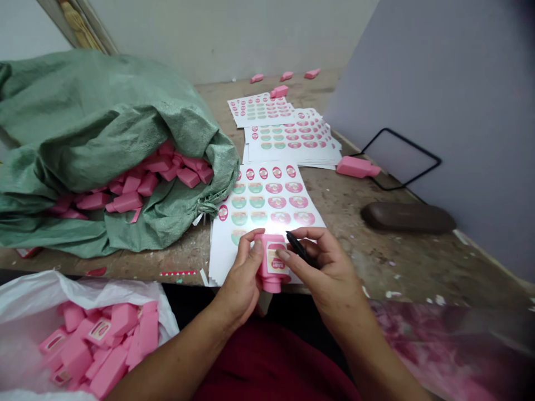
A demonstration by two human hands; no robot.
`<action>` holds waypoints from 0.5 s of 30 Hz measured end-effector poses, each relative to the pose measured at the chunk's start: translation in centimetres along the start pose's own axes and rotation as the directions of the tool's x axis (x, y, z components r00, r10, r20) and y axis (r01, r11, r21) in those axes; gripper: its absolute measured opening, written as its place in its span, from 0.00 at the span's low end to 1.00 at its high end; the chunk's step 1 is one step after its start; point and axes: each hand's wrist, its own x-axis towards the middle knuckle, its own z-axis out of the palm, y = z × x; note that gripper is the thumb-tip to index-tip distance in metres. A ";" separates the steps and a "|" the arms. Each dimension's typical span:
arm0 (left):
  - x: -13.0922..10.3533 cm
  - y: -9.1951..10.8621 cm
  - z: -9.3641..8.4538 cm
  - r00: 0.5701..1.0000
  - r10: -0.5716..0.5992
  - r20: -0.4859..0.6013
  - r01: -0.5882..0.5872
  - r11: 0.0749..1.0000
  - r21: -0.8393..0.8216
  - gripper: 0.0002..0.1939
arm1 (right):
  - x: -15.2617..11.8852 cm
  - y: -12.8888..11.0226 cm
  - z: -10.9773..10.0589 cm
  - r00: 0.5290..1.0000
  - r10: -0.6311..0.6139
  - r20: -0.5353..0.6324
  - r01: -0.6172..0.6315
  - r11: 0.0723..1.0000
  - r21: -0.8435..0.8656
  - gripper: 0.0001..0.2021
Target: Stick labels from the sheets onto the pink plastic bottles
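A small pink plastic bottle (272,283) is gripped in my left hand (244,273), its neck pointing toward me. On its front face sits a label (273,259) with a pink oval and a cream part. My right hand (324,267) has a black pen-like tool (298,248) held between thumb and fingers, while its thumb presses on the label. Right beneath both hands lies a stack of sticker sheets (284,214) printed with pink and green ovals.
A green woven sack (125,111) of pink bottles lies left on the table. Below it, a white bag (125,292) holds labelled bottles. More sticker sheets (292,142), a loose bottle (355,166), a dark brown case (407,217) and a black wire frame (412,181) are farther off.
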 end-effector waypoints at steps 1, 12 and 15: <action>0.0 -0.1 -0.1 1.000 0.004 0.003 -0.004 1.000 0.003 0.19 | 0.0 0.0 0.0 1.000 -0.002 -0.002 0.002 1.000 -0.003 0.17; -0.2 -0.2 -0.5 0.999 0.027 0.036 -0.030 0.996 0.086 0.27 | -0.3 0.7 0.0 0.981 -0.193 -0.021 0.181 0.946 -0.271 0.13; -0.2 -0.4 -0.5 0.995 0.095 0.031 -0.098 0.988 0.120 0.26 | -0.6 0.9 -0.4 0.910 -0.414 0.004 0.343 0.748 -0.568 0.12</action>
